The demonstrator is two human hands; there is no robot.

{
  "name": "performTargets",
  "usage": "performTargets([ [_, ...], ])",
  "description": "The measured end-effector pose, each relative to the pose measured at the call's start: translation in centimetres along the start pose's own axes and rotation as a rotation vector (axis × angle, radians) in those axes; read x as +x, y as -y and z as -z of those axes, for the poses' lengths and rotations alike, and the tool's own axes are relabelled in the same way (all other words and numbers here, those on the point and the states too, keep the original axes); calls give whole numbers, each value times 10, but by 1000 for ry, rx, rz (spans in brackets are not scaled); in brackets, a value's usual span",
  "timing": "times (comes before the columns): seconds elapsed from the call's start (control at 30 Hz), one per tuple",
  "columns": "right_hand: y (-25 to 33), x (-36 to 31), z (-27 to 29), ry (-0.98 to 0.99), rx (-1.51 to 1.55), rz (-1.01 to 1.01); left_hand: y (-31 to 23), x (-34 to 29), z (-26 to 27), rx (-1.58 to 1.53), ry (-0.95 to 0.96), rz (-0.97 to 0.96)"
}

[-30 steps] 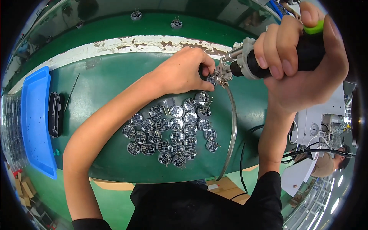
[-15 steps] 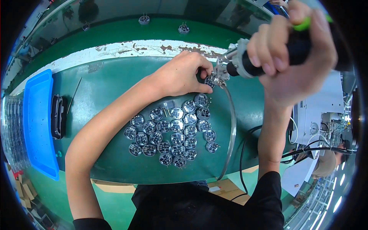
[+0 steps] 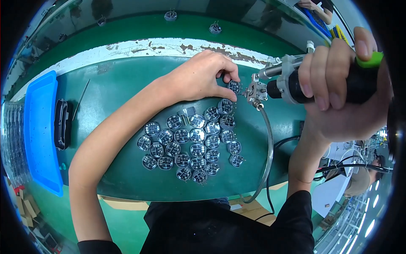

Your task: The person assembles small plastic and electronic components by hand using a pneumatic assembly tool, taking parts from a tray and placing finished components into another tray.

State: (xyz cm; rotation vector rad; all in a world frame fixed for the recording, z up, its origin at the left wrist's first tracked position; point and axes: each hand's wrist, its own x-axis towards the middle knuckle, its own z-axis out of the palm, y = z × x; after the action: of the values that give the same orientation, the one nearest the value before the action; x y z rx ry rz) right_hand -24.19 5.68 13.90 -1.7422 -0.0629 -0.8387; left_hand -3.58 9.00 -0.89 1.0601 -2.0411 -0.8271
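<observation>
My left hand (image 3: 207,76) pinches a small round circuit-board module (image 3: 233,86) between thumb and fingers at the far end of a cluster of similar modules (image 3: 197,135). In my right hand (image 3: 334,93) is a black electric screwdriver (image 3: 296,86) with a green lever (image 3: 370,60), lying roughly level and pointing left. A metal nozzle head (image 3: 256,91) sits at its front, a little to the right of the held module. From that head a clear hose (image 3: 270,144) curves down toward the table's near edge.
A blue tray (image 3: 40,131) and a black plastic holder (image 3: 63,125) stand at the left, beside a thin rod (image 3: 81,99). Beyond the worn white ledge (image 3: 139,47), several modules rest on a green strip (image 3: 127,36). Black cables (image 3: 287,140) lie at the right. Another person's arm (image 3: 321,12) shows at the far right.
My right hand has drawn the screwdriver to the right, so its nozzle head has come away from the held module. My left hand keeps its pinch. The whole view has shifted slightly.
</observation>
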Motion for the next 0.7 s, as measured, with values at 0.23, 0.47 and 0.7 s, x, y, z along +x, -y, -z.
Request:
performTargets([
  [0.23, -3, 1, 1, -7, -22, 5, -3, 2, -1, 20, 8, 9],
  [0.47, -7, 2, -6, -110, -56, -28, -2, 2, -1, -7, 3, 15],
  [0.7, -12, 6, -5, -180, -4, -65, -3, 2, -1, 0, 5, 23],
])
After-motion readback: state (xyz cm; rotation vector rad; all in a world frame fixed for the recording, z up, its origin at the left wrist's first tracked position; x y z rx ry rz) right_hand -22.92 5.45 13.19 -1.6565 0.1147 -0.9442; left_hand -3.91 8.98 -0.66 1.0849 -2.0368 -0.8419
